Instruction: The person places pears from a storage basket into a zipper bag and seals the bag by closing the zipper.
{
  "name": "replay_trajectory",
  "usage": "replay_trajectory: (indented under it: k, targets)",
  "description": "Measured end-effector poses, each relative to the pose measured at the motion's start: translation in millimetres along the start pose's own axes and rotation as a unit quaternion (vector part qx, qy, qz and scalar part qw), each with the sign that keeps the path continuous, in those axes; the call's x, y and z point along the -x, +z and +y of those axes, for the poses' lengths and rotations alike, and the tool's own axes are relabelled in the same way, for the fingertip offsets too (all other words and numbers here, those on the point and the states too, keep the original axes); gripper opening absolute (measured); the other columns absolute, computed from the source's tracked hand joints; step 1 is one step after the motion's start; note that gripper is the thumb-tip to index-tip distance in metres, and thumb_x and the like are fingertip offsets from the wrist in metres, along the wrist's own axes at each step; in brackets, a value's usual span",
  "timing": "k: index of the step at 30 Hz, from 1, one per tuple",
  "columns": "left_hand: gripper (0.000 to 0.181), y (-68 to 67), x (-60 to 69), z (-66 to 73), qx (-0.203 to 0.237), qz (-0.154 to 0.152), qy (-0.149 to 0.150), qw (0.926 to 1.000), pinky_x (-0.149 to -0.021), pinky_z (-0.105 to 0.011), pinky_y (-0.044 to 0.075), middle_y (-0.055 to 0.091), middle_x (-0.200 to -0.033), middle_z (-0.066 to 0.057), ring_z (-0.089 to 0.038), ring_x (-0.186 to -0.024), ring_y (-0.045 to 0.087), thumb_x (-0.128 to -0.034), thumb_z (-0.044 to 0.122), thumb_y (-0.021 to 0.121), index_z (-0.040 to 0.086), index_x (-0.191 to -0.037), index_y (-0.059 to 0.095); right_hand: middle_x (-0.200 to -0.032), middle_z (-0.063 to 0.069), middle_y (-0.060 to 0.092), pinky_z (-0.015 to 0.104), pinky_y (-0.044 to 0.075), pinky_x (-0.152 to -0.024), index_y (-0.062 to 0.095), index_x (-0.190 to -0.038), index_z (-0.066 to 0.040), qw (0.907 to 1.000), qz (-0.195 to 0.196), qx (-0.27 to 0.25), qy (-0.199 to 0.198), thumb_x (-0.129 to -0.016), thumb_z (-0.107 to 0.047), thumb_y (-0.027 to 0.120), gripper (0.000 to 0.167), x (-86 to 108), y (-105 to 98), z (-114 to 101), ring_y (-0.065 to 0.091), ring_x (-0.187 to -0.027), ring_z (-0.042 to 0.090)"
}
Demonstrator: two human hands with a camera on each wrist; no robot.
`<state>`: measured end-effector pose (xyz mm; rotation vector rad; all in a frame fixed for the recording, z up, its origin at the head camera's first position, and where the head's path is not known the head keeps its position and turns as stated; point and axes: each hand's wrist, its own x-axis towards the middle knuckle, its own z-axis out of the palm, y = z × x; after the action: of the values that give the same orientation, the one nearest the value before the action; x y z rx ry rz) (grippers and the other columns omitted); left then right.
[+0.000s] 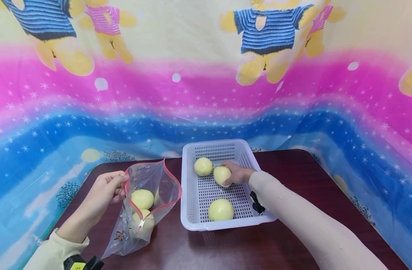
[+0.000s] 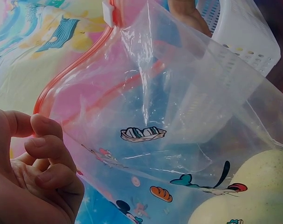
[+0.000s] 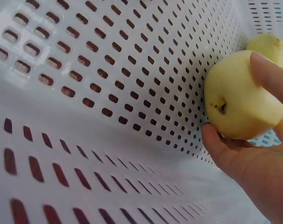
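My left hand [image 1: 106,191] pinches the red-edged mouth of a clear zip bag [image 2: 141,100] between thumb and fingers. The bag hangs open, its white slider [image 1: 141,224] at the near corner, and two pale yellow, speckled pears [image 1: 142,199] lie inside. Over in the white plastic basket [image 1: 227,226], my right hand [image 1: 237,173] has its thumb and fingers around a round pear [image 3: 237,95], which sits at the basket floor. Another pear [image 1: 203,166] lies just left of it, and one more pear [image 1: 220,209] is near the basket's front wall.
Bag and basket are side by side on a dark red-brown table [image 1: 293,180]. A patterned cloth [image 1: 206,101] with printed bears hangs behind and around the table. The basket's slotted walls rise around the right hand.
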<state>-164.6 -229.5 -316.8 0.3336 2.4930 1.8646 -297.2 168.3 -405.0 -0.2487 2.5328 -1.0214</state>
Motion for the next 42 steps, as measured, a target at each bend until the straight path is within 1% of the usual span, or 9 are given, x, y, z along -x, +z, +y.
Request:
replay_trajectory:
  k: [2,10,18,22,26,30,33,38,42]
  targets:
    - [0.037,-0.2,-0.2,0.0,-0.001,-0.001,0.000,1.0000,-0.047,-0.041,0.024,0.048,-0.055,0.007,-0.005,-0.047,0.039,-0.1055,0.014,0.044,0.011,-0.069,0.050,-0.150,0.018,0.043,0.053,0.046,-0.106,0.039,-0.150,-0.013,1.0000,-0.004,0.005,-0.001,-0.089,-0.006,0.075,0.071,1.6,-1.3,-0.6,0.051,-0.128,0.037]
    - [0.038,-0.6,-0.8,-0.2,-0.008,-0.001,-0.004,1.0000,-0.044,-0.032,0.031,0.047,-0.055,0.007,-0.007,-0.047,0.039,-0.1057,0.014,0.045,0.011,-0.069,0.049,-0.151,0.020,0.044,0.052,0.049,-0.104,0.041,-0.152,-0.011,1.0000,-0.003,-0.003,-0.007,-0.087,-0.005,0.076,0.074,6.5,-5.3,-2.1,0.054,-0.125,0.037]
    - [0.037,0.6,-0.2,-0.4,-0.006,0.001,-0.011,0.9999,-0.044,-0.030,0.033,0.047,-0.056,0.006,-0.005,-0.048,0.040,-0.1056,0.015,0.045,0.010,-0.069,0.049,-0.153,0.021,0.042,0.055,0.046,-0.109,0.035,-0.156,-0.010,0.9998,-0.002,-0.014,-0.014,-0.088,-0.008,0.076,0.080,7.5,-10.0,-7.4,0.050,-0.133,0.040]
    - [0.037,1.5,0.1,-0.7,-0.003,-0.001,-0.010,1.0000,-0.044,-0.032,0.031,0.047,-0.055,0.006,-0.006,-0.048,0.039,-0.1055,0.014,0.044,0.010,-0.068,0.048,-0.155,0.021,0.040,0.053,0.047,-0.108,0.035,-0.156,-0.010,0.9997,0.002,-0.018,-0.017,-0.088,-0.008,0.076,0.080,8.5,-12.9,-9.9,0.049,-0.133,0.040]
    - [0.037,1.9,0.1,-1.4,-0.001,0.001,-0.011,0.9999,-0.044,-0.033,0.030,0.047,-0.055,0.006,-0.006,-0.048,0.039,-0.1054,0.014,0.045,0.011,-0.068,0.048,-0.157,0.021,0.037,0.052,0.048,-0.107,0.034,-0.157,-0.010,0.9988,0.005,-0.044,-0.020,-0.088,-0.006,0.075,0.080,9.0,-16.7,-11.3,0.049,-0.134,0.041]
    - [0.037,1.4,0.1,-2.3,0.006,0.004,-0.015,0.9999,-0.046,-0.037,0.026,0.047,-0.055,0.006,-0.006,-0.048,0.039,-0.1051,0.013,0.045,0.011,-0.068,0.049,-0.155,0.023,0.038,0.050,0.050,-0.105,0.035,-0.156,-0.011,0.9975,0.006,-0.064,-0.029,-0.088,-0.006,0.076,0.079,10.0,-20.4,-12.5,0.051,-0.132,0.041]
    - [0.037,1.0,0.1,-2.7,0.011,0.003,-0.016,0.9998,-0.048,-0.040,0.022,0.047,-0.056,0.006,-0.006,-0.048,0.038,-0.1050,0.013,0.045,0.011,-0.069,0.049,-0.153,0.023,0.039,0.052,0.049,-0.106,0.035,-0.157,-0.014,0.9964,0.002,-0.080,-0.029,-0.088,-0.007,0.076,0.080,12.1,-22.5,-13.9,0.051,-0.131,0.040]
    - [0.036,1.1,-0.3,-2.9,0.014,0.002,-0.014,0.9998,-0.047,-0.039,0.023,0.047,-0.056,0.006,-0.007,-0.048,0.038,-0.1047,0.012,0.045,0.011,-0.069,0.049,-0.152,0.023,0.040,0.056,0.046,-0.108,0.034,-0.158,-0.018,0.9938,-0.003,-0.109,-0.025,-0.089,-0.008,0.076,0.081,16.1,-23.9,-17.7,0.050,-0.130,0.036]
    - [0.036,1.2,-0.3,-3.0,0.019,0.002,-0.014,0.9997,-0.048,-0.040,0.022,0.047,-0.055,0.006,-0.006,-0.048,0.038,-0.1042,0.011,0.044,0.012,-0.068,0.048,-0.150,0.021,0.042,0.057,0.046,-0.108,0.034,-0.157,-0.019,0.9933,-0.007,-0.110,-0.036,-0.089,-0.011,0.076,0.080,19.3,-24.5,-19.7,0.050,-0.129,0.035]
